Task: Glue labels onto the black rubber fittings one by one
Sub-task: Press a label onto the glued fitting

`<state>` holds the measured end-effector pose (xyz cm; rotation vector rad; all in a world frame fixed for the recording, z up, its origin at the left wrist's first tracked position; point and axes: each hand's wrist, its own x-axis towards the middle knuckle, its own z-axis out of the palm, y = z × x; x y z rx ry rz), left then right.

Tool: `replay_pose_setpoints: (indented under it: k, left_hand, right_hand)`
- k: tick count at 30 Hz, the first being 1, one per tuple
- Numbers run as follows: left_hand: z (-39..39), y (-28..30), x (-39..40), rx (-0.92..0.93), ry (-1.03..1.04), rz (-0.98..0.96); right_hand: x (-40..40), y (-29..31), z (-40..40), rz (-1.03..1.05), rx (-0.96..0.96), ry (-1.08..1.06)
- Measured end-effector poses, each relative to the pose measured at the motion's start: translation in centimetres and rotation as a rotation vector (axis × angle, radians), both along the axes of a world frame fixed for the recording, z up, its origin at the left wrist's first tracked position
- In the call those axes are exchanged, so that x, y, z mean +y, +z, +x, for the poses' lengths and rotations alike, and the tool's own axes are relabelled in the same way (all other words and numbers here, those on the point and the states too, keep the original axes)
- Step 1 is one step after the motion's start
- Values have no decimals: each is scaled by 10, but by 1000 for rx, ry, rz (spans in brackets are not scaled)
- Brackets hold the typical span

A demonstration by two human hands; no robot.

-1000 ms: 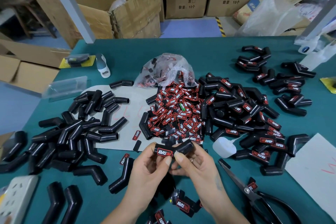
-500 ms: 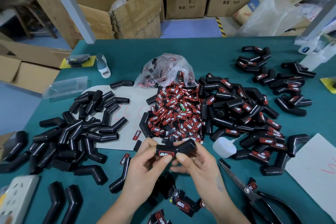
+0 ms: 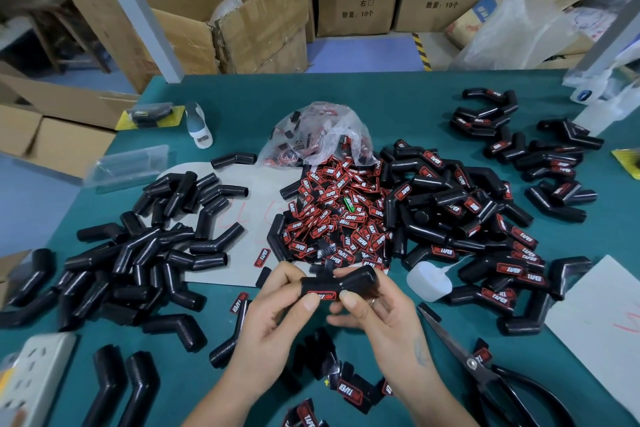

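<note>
Since a second ago the held black rubber fitting [image 3: 341, 282] has rolled, so its red label [image 3: 323, 295] now faces down toward the thumbs, mostly edge-on. Left hand [image 3: 277, 315] pinches the fitting's left end, thumb under, fingers [image 3: 277, 276] curled over the top; right hand [image 3: 377, 308] holds the right end, thumb pressed at the label's edge. Fitting is raised above the teal desk [image 3: 398, 104], near its front edge.

Around: scissors [image 3: 485, 367] lie right of the right hand, white glue bottle [image 3: 427, 282] just beyond it, power strip [image 3: 34, 378] at far left. Unlabelled fittings [image 3: 145, 253] heap on the left, labelled fittings [image 3: 485, 229] on the right, loose labels [image 3: 343, 215] piled between.

Fitting is glossy black and bent at the middle.

Clear plastic bag [image 3: 318, 135] behind the label pile holds more labels.
</note>
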<state>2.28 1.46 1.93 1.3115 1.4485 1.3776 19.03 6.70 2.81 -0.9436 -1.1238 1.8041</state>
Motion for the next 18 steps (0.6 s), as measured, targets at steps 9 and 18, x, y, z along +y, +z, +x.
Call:
replay_pose_setpoints:
  k: [9, 18]
  left_hand:
    - [4, 0, 0, -95, 26, -44]
    - [15, -3, 0, -231, 139, -50]
  right_hand:
    - [0, -2, 0, 83, -53, 18]
    - [-5, -8, -4, 140, -71, 9]
